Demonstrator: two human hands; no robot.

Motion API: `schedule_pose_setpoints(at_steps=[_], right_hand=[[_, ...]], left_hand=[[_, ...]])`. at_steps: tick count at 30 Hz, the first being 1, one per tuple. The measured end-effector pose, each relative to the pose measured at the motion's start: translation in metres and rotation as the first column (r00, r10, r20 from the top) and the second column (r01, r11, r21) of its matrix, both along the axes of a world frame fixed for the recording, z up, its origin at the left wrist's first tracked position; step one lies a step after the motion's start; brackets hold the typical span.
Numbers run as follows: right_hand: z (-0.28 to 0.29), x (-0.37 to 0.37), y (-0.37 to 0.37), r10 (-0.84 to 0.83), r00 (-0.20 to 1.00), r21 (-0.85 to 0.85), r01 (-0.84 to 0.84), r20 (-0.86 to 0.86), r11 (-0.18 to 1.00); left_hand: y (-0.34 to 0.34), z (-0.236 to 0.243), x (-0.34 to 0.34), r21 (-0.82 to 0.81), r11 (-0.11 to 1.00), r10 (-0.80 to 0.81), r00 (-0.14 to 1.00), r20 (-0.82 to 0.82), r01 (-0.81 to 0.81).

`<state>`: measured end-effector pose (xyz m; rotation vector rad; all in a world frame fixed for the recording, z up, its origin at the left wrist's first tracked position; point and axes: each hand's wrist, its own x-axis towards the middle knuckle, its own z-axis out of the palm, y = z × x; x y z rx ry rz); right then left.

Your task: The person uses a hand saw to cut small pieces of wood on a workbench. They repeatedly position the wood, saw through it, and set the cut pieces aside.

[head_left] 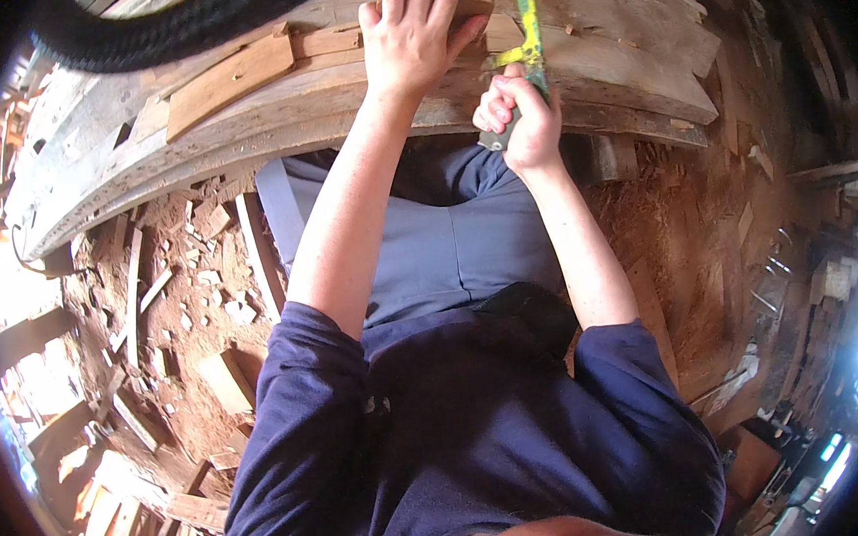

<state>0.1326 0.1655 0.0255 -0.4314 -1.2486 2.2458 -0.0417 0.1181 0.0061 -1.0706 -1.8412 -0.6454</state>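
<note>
My left hand [409, 41] rests over a small brown piece of wood [473, 8] on the plank bench, its fingers bent over it and the thumb to the right. The piece is mostly hidden under the hand. Beside it, my right hand [523, 115] is closed around the dark grip [497, 138] of a hand tool with a long, narrow yellow-green bar [529, 26]. A short yellow arm juts left from the bar toward the wood piece. The bar runs away from me past the top edge; its far end is out of view, and I cannot tell the tool's kind.
The thick wooden bench [341, 106] spans the top, with a loose flat board [229, 84] on its left. Offcuts and sticks [136, 296] litter the sawdust-covered ground at left. A thick black braided cable or hose [169, 33] crosses the upper left. More timber lies at right.
</note>
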Motion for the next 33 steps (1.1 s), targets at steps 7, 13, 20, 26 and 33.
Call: schedule_pose_setpoints(at_steps=[7,13,20,26,33], right_hand=[[-0.012,0.023,-0.025,-0.004,0.989,0.225,-0.029,0.147,0.974],[0.001,0.018,-0.005,-0.023,0.997,0.107,0.015,0.07,0.994],[-0.011,0.013,-0.02,-0.011,0.999,0.025,0.01,0.031,1.0],[-0.011,0.03,-0.016,0.067,0.998,0.027,-0.067,0.012,0.997],[-0.012,0.007,0.0,0.045,0.999,0.018,-0.045,0.008,0.999]], left_hand=[[0.002,0.002,0.001,-0.01,1.0,0.021,1.0,0.006,-0.021],[0.0,-0.002,0.002,-0.055,0.998,0.002,0.998,0.057,0.001],[0.0,0.002,0.0,-0.048,0.999,0.004,0.999,0.034,-0.002],[0.001,0.0,-0.002,-0.038,0.999,0.019,1.0,0.0,-0.019],[0.002,0.003,-0.002,-0.059,0.997,0.044,0.999,-0.006,-0.045]])
